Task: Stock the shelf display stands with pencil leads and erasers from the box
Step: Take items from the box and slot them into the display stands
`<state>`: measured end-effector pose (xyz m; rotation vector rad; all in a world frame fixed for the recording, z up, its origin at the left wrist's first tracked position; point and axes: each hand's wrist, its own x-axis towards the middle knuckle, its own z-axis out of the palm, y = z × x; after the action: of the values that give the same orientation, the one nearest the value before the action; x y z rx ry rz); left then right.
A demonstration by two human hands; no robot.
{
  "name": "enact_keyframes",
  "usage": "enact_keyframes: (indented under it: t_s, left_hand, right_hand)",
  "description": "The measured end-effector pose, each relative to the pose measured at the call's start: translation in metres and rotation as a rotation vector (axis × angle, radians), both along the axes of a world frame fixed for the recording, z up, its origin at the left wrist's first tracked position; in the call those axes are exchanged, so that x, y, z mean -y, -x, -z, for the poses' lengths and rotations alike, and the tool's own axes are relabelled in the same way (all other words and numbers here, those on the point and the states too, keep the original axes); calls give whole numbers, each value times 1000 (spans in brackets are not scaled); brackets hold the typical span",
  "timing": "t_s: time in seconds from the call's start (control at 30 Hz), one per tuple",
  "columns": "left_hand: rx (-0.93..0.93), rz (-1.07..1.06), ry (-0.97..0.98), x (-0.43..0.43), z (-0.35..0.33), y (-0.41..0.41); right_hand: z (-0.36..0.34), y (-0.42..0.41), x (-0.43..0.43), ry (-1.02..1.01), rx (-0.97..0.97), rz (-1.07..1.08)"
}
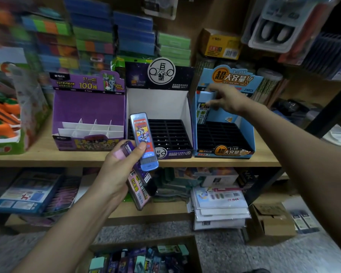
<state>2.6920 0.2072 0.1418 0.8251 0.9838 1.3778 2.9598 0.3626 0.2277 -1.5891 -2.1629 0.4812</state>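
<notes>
Three display stands sit side by side on the wooden shelf: a purple stand with white dividers, a dark stand with a black slotted tray, and a blue stand with a black slotted tray. My left hand grips several pencil lead cases, a blue case uppermost and purple cases beneath. My right hand reaches into the blue stand's back left corner and pinches a light blue lead case standing there. On the floor below, the cardboard box holds several more cases and erasers.
Stacks of coloured packs fill the shelf behind the stands. A carrot-print box stands at the left. The lower shelf holds packaged stationery. A small cardboard box sits on the floor at right.
</notes>
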Motion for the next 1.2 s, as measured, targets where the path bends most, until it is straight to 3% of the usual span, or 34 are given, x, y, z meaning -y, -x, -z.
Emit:
enact_keyframes:
  t_s: [0.17,0.33,0.43,0.5,0.63,0.87,0.97,1.07,1.2]
  left_hand:
    - [10,6,-4,0,0,-4]
    - [-6,16,-13,5,-1,-7]
    - [-6,15,-10,7,-3,-8]
    - [3,14,-10,8,-6,-8]
    - [26,4,-19,12,-12,-4]
    - [35,24,-4,20,-11,8]
    - [-35,16,-47,19,-7,15]
    - [-62,0,-104,20,-5,21]
    - [-87,-64,-92,19,-9,45]
  right_hand:
    - [31,13,8,-117,-135,282]
    - [39,34,36,-290,93,430]
    - [32,59,74,-414,22,396]
    - [33,80,111,-330,-179,220]
    - [43,116,171,285,-615,-39]
    - [52,133,176,527,-863,-34]
    - [52,141,178,535,-800,-35]
    - [48,150,175,514,-903,51]
    - [25,154,158,203,-806,61]
